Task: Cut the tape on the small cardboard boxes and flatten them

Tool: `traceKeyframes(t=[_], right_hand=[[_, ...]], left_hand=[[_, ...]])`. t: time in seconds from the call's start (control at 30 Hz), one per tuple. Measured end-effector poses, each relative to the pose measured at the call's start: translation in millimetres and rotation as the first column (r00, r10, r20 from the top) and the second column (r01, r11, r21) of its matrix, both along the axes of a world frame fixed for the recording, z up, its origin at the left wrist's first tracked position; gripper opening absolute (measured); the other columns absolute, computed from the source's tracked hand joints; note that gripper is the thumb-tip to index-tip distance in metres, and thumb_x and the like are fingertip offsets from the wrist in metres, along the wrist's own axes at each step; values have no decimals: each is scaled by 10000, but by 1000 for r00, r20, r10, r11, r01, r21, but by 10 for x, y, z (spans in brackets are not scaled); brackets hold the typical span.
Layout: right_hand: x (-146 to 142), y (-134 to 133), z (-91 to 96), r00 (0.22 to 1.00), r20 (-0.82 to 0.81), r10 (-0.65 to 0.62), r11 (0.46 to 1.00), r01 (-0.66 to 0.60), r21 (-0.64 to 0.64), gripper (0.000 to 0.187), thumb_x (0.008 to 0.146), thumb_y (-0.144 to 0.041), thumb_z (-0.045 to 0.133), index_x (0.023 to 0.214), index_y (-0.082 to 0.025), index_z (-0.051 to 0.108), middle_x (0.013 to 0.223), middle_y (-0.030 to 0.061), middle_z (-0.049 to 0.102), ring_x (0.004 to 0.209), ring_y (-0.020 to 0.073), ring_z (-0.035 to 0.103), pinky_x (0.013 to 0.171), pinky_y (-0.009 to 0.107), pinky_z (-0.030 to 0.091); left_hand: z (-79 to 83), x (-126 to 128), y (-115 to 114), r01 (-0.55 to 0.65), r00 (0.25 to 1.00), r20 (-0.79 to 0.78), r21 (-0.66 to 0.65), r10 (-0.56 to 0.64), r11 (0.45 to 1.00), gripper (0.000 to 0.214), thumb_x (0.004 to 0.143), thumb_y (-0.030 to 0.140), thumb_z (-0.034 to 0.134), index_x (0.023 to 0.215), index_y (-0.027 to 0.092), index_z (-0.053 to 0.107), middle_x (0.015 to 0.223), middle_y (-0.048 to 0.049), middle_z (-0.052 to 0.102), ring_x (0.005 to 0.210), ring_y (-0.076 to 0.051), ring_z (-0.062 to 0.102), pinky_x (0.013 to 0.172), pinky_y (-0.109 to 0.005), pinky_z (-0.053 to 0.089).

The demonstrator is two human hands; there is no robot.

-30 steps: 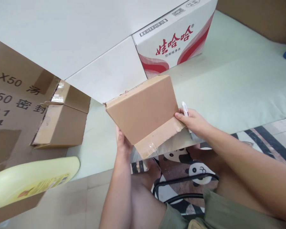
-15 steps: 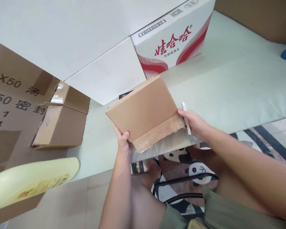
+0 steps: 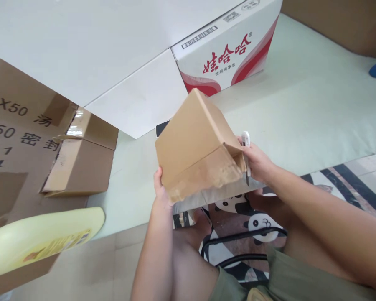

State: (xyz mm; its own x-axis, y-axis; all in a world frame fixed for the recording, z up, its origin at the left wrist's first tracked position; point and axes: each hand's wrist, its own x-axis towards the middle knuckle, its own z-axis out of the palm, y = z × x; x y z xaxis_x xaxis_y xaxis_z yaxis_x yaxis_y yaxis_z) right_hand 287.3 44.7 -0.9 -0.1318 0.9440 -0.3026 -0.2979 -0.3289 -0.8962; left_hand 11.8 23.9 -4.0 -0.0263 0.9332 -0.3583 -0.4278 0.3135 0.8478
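Note:
A small brown cardboard box is held up, tilted, between my two hands, a corner edge facing me and a torn flap along its lower side. My left hand grips its lower left side, thumb on the near face and the other fingers hidden behind. With my right hand I grip the box's right edge and also a white utility knife. The knife stands nearly upright, with a dark blade tip pointing down below the fingers. What is inside the box is hidden.
Behind are a white box and a red-and-white water carton on the pale green cloth. A dark flat object peeks out beside the held box. At left stand an open brown carton and a yellow bottle.
The cardboard box has been turned in my hands, so a corner edge and a second side now show. The knife has rotated slightly, its blade tip now visible.

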Motion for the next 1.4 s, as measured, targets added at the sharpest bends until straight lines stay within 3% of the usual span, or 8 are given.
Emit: traceKeyframes(t=[0.17,0.33,0.5,0.73,0.97,1.13,1.23,1.4], right_hand=[[-1,-28,14,998,12,61,990,-62,123,555,669,-298,608,1222,-274,563,812,-5,621,576,147,579,412,232,256],[-7,-84,85,992,119,-33,983,11,186,826,649,-253,713,1397,-376,385,1188,29,617,831,190,650,595,274,466],[-26,-90,130,995,102,12,989,-27,144,868,640,-307,740,1424,-343,369,871,-11,607,725,187,607,580,298,460],[-13,-51,113,986,148,-77,984,51,170,607,636,-296,675,1217,-283,500,693,-29,575,537,140,475,457,273,346],[33,7,-81,997,60,-52,986,42,161,479,759,-497,577,1159,-243,501,1035,52,636,595,157,635,382,241,233],[19,0,-46,980,199,-4,994,-18,107,456,768,-428,608,1168,-236,504,962,45,659,712,198,657,455,253,350],[21,-15,-5,954,300,-22,987,-28,160,471,726,-337,653,1163,-226,520,1049,59,657,944,252,639,713,346,500],[26,-16,-45,918,397,-1,956,-116,271,543,708,-305,648,1224,-214,505,1218,89,625,1187,312,551,1025,476,414]], left_hand=[[81,65,13,-40,993,107,-123,53,992,511,716,618,655,1058,239,676,990,-76,725,877,-285,697,692,-403,599],[129,11,21,14,996,86,-188,3,982,577,725,653,627,1117,232,664,1107,-112,702,933,-319,686,765,-484,591],[105,6,-10,91,994,74,-160,-80,983,662,710,745,603,1134,240,661,1127,-134,694,994,-352,669,798,-515,570],[-108,7,-16,30,999,-43,39,-29,999,813,557,916,558,987,241,700,888,-110,710,816,-305,668,637,-438,552],[-290,13,65,-18,987,-153,173,45,985,544,462,549,902,864,244,699,839,-36,692,677,-188,621,514,-282,475],[-305,35,59,-7,964,-263,163,50,987,561,411,299,953,916,235,715,908,-39,725,817,-223,680,754,-370,576],[-295,41,53,-17,931,-357,167,77,986,669,394,217,953,1016,240,708,1075,-65,731,1032,-280,676,1003,-466,512],[-297,18,87,-149,836,-487,241,252,959,577,527,297,918,1050,235,682,1199,-85,699,1207,-305,608,1127,-494,402]])
